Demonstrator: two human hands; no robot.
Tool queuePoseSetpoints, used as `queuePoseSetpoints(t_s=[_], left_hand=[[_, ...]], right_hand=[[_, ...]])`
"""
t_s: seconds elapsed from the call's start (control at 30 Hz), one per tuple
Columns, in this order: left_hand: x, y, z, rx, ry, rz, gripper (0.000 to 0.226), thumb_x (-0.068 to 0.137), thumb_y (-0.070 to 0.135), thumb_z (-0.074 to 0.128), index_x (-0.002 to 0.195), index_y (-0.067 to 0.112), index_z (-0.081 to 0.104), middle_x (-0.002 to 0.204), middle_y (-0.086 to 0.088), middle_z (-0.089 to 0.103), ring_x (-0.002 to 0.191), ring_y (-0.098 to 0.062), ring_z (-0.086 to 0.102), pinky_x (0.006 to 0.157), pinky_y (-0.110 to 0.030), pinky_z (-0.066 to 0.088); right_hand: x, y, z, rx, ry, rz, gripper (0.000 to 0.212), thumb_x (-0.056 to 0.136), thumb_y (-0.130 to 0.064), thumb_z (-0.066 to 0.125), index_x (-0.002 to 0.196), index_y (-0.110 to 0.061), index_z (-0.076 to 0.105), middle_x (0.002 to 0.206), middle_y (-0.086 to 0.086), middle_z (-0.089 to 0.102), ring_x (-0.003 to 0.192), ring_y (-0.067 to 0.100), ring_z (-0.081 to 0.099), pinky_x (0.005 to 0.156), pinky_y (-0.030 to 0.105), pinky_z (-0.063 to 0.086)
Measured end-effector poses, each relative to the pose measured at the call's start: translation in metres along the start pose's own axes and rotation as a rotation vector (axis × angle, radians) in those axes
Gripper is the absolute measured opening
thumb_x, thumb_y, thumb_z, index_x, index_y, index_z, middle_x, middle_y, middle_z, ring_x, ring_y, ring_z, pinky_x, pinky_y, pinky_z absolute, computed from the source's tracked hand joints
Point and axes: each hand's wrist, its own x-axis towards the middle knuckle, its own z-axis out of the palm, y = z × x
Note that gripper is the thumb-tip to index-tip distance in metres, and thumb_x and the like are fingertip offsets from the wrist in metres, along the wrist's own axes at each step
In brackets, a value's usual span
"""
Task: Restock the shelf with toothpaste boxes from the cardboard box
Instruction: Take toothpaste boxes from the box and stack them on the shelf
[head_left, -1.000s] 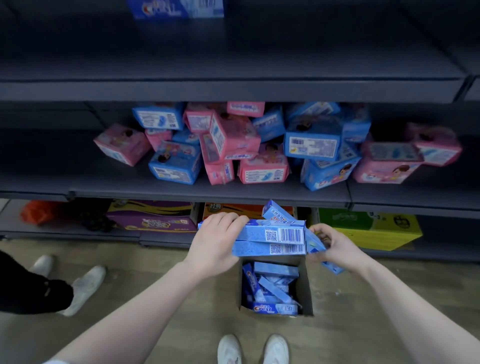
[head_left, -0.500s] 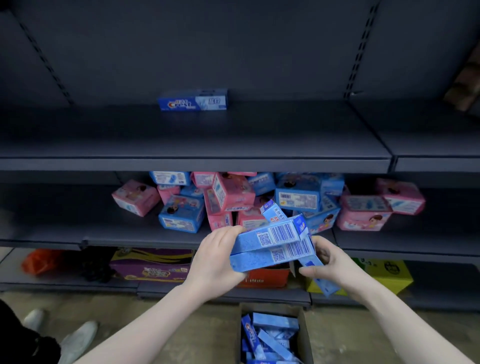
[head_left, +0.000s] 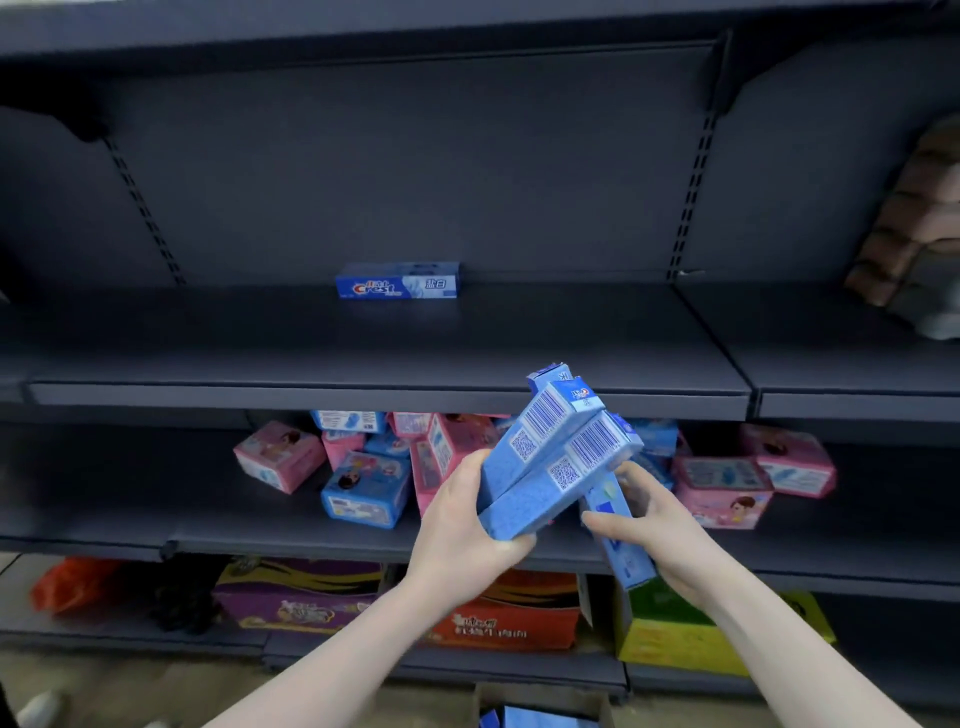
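Observation:
My left hand (head_left: 462, 525) grips a bundle of blue toothpaste boxes (head_left: 550, 457), tilted up to the right, barcodes facing me, just below the front lip of the dark shelf (head_left: 395, 392). My right hand (head_left: 654, 525) holds another blue toothpaste box (head_left: 621, 540) that points downward, beside the bundle. One blue Crest toothpaste box (head_left: 397, 280) lies alone at the back of that shelf. The cardboard box (head_left: 540, 699) is on the floor at the bottom edge, only its top rim and some blue boxes inside showing.
The shelf below holds a heap of pink and blue boxes (head_left: 363, 483). On the bottom shelf are purple (head_left: 296, 597), orange (head_left: 509, 613) and yellow-green cartons (head_left: 675, 639) and an orange bag (head_left: 72, 582). Brownish packs (head_left: 914, 234) are stacked at the right.
Both hands lifted the toothpaste boxes out of the cardboard box up toward the upper shelf. The bundle tilted more steeply. My view rose, so the cardboard box dropped to the bottom edge.

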Motion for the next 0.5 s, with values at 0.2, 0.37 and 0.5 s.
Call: queuePoseSetpoints(t_s=[0.2,0.37,0.5], left_hand=[[0.019,0.016,-0.015,0.036,0.044,0.007,0.057,0.063,0.031,0.074,0.107,0.045,0.040,0.104,0.023,0.055,0.097,0.002,0.054,0.081,-0.030,0.050],[0.039,0.025,-0.035,0.136,0.071,0.028,0.064,0.063,0.033,0.075,0.116,0.040,0.040,0.107,0.021,0.054,0.100,-0.004,0.052,0.082,-0.031,0.048],[0.051,0.030,-0.046,0.193,0.097,0.056,0.065,0.062,0.033,0.074,0.117,0.037,0.040,0.107,0.019,0.053,0.098,-0.006,0.052,0.080,-0.031,0.048]], right_hand=[[0.013,-0.031,0.000,-0.062,0.046,-0.041,0.056,0.049,-0.037,0.079,0.100,-0.024,0.059,0.099,0.001,0.069,0.095,0.027,0.064,0.088,0.044,0.050],[0.021,-0.056,-0.009,-0.096,0.037,-0.105,0.041,0.065,-0.018,0.079,0.101,-0.021,0.060,0.096,0.002,0.068,0.089,0.023,0.064,0.079,0.035,0.052],[0.033,-0.070,-0.017,-0.132,0.057,-0.127,0.030,0.077,-0.008,0.073,0.100,-0.022,0.060,0.098,0.002,0.066,0.090,0.021,0.064,0.075,0.030,0.051]])
